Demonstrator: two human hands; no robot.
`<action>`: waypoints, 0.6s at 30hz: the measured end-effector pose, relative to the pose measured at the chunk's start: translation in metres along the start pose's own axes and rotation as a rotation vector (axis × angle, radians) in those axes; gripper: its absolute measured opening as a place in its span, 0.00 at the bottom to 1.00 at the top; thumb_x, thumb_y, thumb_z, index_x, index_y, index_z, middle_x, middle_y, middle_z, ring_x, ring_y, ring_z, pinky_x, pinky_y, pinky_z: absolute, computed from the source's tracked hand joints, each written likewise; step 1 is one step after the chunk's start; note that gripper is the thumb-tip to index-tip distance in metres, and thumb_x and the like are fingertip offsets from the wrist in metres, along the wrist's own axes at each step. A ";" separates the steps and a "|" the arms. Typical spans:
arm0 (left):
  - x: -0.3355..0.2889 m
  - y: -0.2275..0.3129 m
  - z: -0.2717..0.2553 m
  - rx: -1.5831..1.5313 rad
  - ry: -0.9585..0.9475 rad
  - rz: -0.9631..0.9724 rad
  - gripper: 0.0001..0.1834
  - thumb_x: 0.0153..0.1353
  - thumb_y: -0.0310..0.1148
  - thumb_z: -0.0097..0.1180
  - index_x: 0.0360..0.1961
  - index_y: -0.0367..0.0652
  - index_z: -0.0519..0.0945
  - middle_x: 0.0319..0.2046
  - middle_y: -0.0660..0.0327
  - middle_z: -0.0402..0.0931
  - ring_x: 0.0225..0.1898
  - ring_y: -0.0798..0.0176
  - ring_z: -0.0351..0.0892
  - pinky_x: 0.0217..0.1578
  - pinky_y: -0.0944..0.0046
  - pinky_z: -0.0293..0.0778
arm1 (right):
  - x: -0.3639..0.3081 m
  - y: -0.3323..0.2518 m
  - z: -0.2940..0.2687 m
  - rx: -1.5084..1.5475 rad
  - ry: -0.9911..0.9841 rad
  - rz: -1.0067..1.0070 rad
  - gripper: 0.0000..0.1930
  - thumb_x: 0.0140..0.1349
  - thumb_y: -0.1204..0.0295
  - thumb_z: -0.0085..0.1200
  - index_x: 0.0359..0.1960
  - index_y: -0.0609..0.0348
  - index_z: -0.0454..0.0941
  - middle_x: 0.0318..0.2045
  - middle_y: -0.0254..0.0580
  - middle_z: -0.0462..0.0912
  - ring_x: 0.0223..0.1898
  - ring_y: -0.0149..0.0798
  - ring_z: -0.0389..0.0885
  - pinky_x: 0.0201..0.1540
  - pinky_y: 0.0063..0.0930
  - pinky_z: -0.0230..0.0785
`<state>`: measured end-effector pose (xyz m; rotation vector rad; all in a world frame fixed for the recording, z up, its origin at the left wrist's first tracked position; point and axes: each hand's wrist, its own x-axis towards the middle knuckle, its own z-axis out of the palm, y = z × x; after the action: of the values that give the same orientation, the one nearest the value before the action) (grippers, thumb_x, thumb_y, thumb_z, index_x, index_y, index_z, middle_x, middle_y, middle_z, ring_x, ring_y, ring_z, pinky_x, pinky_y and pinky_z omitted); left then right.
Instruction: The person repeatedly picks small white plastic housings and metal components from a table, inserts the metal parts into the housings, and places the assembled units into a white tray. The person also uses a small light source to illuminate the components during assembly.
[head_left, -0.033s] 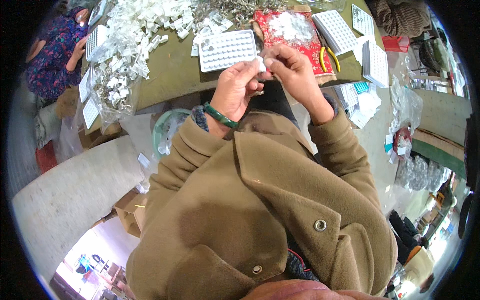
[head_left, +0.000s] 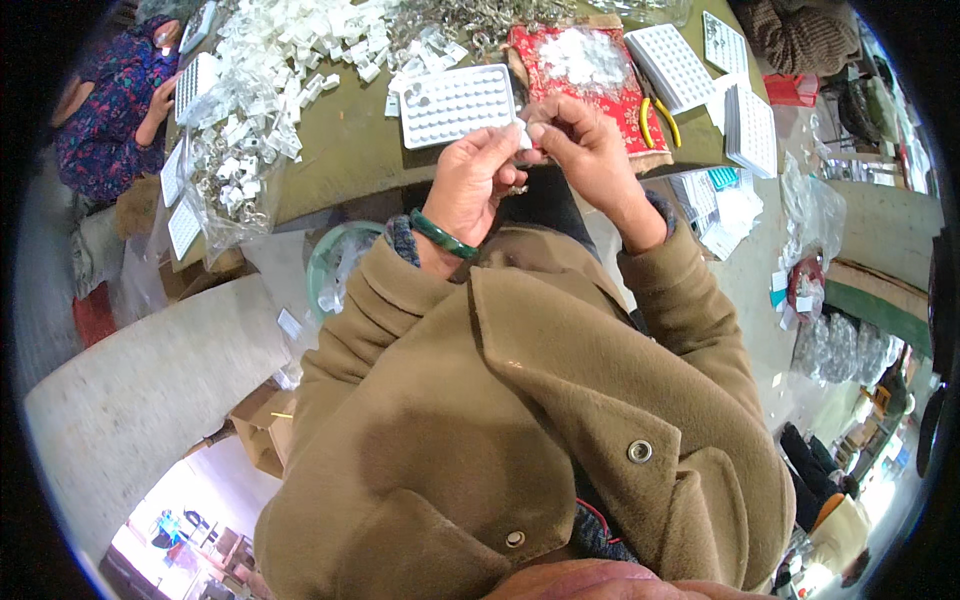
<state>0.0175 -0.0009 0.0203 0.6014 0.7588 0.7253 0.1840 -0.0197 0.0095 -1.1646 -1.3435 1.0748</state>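
Observation:
Close together at the table's near edge, my two hands work on one small white piece (head_left: 524, 134). My left hand (head_left: 470, 182), with a dark green bangle at the wrist, pinches it between thumb and fingers. From the other side my right hand (head_left: 585, 145) has its thumb and forefinger closed on the same piece. Fingers cover most of it, so its exact kind is hidden. Just beyond my left hand lies a white tray (head_left: 457, 142) with rows of round spots; a few small greyish discs sit at its upper left.
A large heap of small white plastic pieces (head_left: 300, 60) spreads over the green table (head_left: 345, 145). To the right are a red patterned cloth (head_left: 622, 112) bearing clear bits, yellow-handled pliers (head_left: 662, 122) and stacked white trays (head_left: 675, 65). A person (head_left: 110, 120) sits at far left.

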 end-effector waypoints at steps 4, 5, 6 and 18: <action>-0.001 0.005 -0.002 -0.138 0.033 -0.072 0.10 0.65 0.37 0.53 0.38 0.41 0.77 0.28 0.65 0.78 0.21 0.79 0.69 0.26 0.77 0.72 | 0.004 -0.005 0.000 -0.095 -0.027 -0.012 0.05 0.63 0.80 0.50 0.38 0.65 0.76 0.33 0.31 0.78 0.37 0.22 0.73 0.41 0.18 0.69; -0.001 0.006 -0.003 -0.173 0.040 -0.087 0.10 0.66 0.37 0.53 0.38 0.41 0.77 0.28 0.65 0.78 0.21 0.79 0.68 0.26 0.77 0.72 | 0.005 -0.006 0.000 -0.114 -0.046 0.015 0.05 0.63 0.80 0.50 0.38 0.65 0.76 0.33 0.31 0.78 0.37 0.22 0.73 0.41 0.19 0.69; 0.000 0.007 -0.004 -0.213 0.058 -0.107 0.10 0.66 0.37 0.52 0.39 0.41 0.77 0.29 0.65 0.77 0.20 0.80 0.68 0.26 0.77 0.72 | 0.004 -0.007 0.000 0.011 -0.047 0.053 0.05 0.63 0.79 0.51 0.39 0.65 0.77 0.33 0.30 0.77 0.37 0.22 0.73 0.41 0.19 0.69; 0.008 0.006 -0.013 -0.087 -0.036 -0.101 0.09 0.66 0.35 0.52 0.42 0.42 0.76 0.31 0.66 0.77 0.24 0.80 0.70 0.30 0.74 0.71 | 0.017 -0.021 0.001 -0.459 -0.060 -0.141 0.05 0.56 0.78 0.51 0.35 0.63 0.76 0.31 0.54 0.78 0.34 0.55 0.78 0.35 0.37 0.71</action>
<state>0.0097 0.0121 0.0139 0.4926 0.7157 0.6490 0.1808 -0.0059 0.0326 -1.3479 -1.7512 0.7221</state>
